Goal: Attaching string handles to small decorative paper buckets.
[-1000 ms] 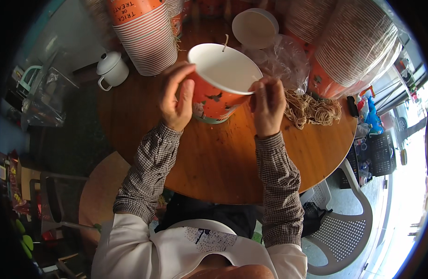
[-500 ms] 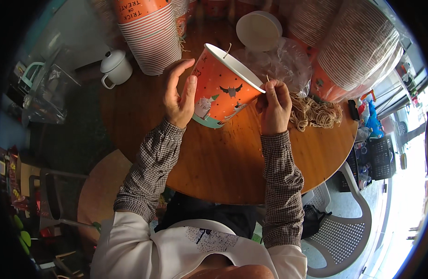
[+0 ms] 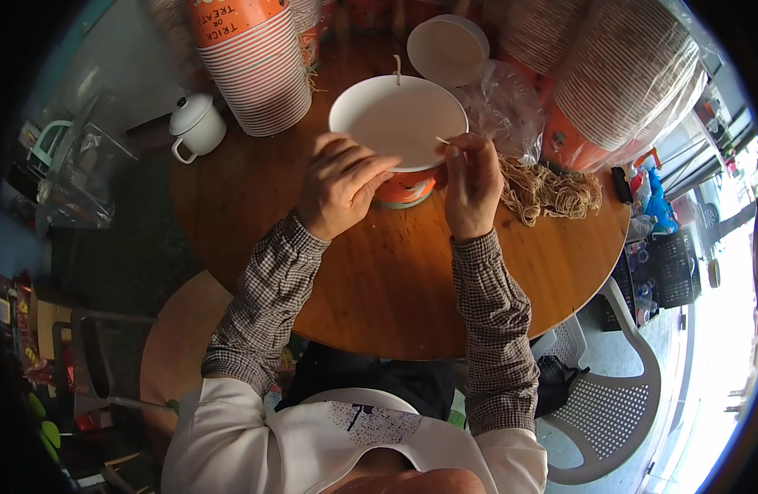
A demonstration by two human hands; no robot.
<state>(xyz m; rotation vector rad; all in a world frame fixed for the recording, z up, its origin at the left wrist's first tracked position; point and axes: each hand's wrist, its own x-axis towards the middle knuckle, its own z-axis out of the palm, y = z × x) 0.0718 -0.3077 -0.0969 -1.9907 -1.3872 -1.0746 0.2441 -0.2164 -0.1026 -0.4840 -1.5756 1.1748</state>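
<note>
The left hand [image 3: 339, 191] grips the orange paper bucket [image 3: 399, 136] upright at the counter's [image 3: 379, 280] far middle, steadying it while right hand [image 3: 471, 185] fingers pinch twine [image 3: 441, 141] at its rim.

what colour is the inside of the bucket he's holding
Plain white inside, orange outside; head view.
</note>
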